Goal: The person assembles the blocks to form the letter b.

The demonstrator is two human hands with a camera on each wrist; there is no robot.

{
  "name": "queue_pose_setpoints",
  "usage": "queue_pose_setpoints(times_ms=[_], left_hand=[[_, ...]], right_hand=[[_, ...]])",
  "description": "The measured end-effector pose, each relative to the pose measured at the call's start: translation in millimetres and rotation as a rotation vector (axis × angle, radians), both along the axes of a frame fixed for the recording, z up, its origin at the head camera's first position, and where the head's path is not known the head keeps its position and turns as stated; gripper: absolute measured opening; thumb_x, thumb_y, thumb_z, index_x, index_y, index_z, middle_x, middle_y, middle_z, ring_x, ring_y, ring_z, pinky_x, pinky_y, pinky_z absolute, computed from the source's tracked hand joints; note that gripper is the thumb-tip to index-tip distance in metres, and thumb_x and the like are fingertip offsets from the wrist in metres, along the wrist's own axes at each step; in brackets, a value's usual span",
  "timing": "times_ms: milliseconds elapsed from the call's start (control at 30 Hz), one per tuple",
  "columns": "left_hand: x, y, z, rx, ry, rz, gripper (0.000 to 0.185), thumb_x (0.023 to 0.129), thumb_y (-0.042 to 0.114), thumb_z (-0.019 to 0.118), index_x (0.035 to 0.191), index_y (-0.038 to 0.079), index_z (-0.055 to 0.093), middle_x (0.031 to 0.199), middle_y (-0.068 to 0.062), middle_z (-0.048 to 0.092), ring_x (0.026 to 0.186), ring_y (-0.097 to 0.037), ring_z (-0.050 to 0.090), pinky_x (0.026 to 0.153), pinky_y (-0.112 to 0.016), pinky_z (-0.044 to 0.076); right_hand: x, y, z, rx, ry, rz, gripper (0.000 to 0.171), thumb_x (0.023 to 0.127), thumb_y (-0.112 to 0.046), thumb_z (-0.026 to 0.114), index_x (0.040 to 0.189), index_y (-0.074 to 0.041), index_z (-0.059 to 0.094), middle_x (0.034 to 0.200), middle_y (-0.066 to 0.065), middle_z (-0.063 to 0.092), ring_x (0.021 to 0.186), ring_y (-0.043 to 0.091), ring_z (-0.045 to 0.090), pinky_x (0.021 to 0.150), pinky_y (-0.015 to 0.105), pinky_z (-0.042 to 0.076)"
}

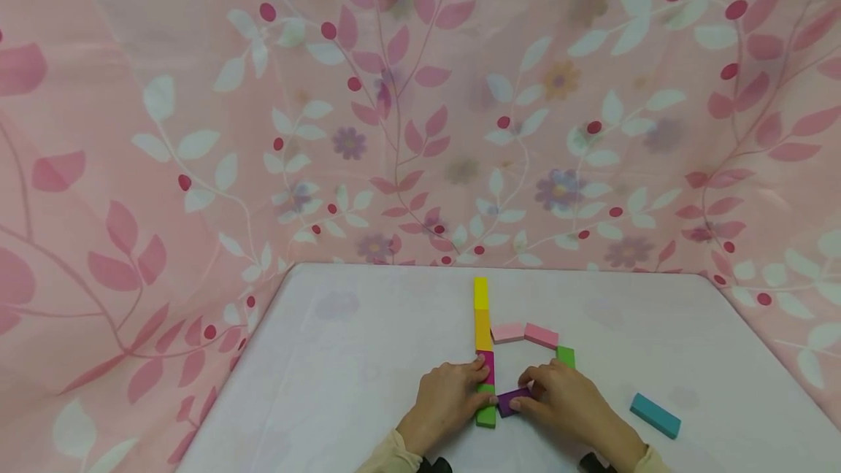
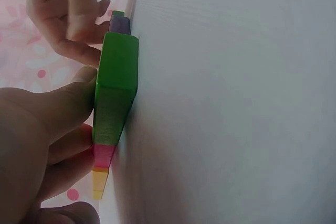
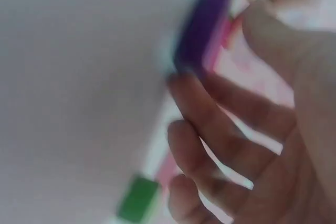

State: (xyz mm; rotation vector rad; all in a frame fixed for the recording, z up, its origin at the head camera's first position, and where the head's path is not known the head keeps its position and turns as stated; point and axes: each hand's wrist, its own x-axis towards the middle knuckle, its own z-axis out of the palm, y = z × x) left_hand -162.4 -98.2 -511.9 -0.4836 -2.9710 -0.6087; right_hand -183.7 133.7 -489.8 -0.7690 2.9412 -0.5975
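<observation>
Head view: your left hand (image 1: 447, 400) rests on the near part of a straight line of blocks, its fingers (image 1: 482, 367) laid flat against the magenta block (image 1: 487, 368) and the green block (image 1: 486, 414) near the front edge of the tabletop (image 1: 355, 356). Your right hand (image 1: 565, 404) pinches the purple block (image 1: 512, 401), which lies touching the green one. A teal block (image 1: 655, 415) lies apart, toward the right edge.

Left wrist view: thumb & fingers (image 2: 79, 90) press the green block's (image 2: 116, 77) side; purple block (image 2: 119, 23) is just behind it.

Right wrist view: blurred, fingers (image 3: 210, 103) curled on the purple block (image 3: 205, 24).
</observation>
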Motion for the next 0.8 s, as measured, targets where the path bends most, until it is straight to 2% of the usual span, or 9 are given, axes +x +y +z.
queue_pose_setpoints(times_ms=[133,267,333,600,700,800], left_hand=[[-0.4,-1,-0.7,0.010,0.017,-0.005,0.053,0.081,0.058,0.071,0.125,0.028,0.068,0.129,0.013,0.065,0.106,-0.022,0.070,0.065,-0.032,0.055],[-0.9,0,-0.9,0.021,0.024,-0.006,0.053,0.081,0.056,0.072,0.125,0.027,0.069,0.129,0.013,0.065,0.106,-0.023,0.070,0.063,-0.029,0.053],[-0.8,0,-1.2,0.023,0.017,-0.007,0.053,0.081,0.056,0.073,0.125,0.028,0.068,0.129,0.013,0.065,0.106,-0.024,0.069,0.062,-0.028,0.052],[0.0,2,-3.8,0.021,0.012,-0.009,0.052,0.081,0.057,0.071,0.126,0.029,0.068,0.129,0.014,0.064,0.105,-0.024,0.069,0.064,-0.031,0.053],[0.5,1,-3.5,0.013,0.027,-0.007,0.052,0.081,0.057,0.071,0.125,0.029,0.069,0.129,0.014,0.065,0.103,-0.024,0.070,0.062,-0.030,0.051],[0.6,-1,-2.1,0.005,0.039,-0.009,0.051,0.081,0.057,0.072,0.124,0.029,0.070,0.128,0.013,0.066,0.102,-0.025,0.070,0.060,-0.029,0.050]], right_hand=[[-8.3,22,14.8,-0.045,0.033,-0.009,0.042,0.082,-0.060,0.069,0.101,-0.023,0.073,0.071,-0.024,0.058,0.073,0.000,0.054,0.065,0.025,0.046],[-13.7,54,26.9,-0.046,0.114,-0.099,0.043,0.082,-0.057,0.072,0.105,-0.021,0.073,0.073,-0.024,0.061,0.081,0.009,0.059,0.068,0.032,0.048],[-14.1,70,30.4,-0.029,0.112,-0.144,0.044,0.082,-0.056,0.073,0.107,-0.019,0.073,0.075,-0.021,0.064,0.083,0.013,0.062,0.069,0.037,0.049],[-4.2,125,27.3,0.092,-0.058,-0.284,0.058,0.083,-0.061,0.068,0.108,-0.010,0.071,0.087,-0.002,0.070,0.080,0.020,0.063,0.063,0.044,0.052],[0.2,143,20.8,0.119,-0.084,-0.293,0.058,0.081,-0.060,0.070,0.107,-0.008,0.071,0.092,0.003,0.071,0.082,0.023,0.065,0.065,0.048,0.053],[3.6,155,12.9,0.124,-0.115,-0.279,0.056,0.079,-0.057,0.074,0.106,-0.008,0.071,0.094,0.002,0.070,0.084,0.024,0.065,0.069,0.049,0.053]])
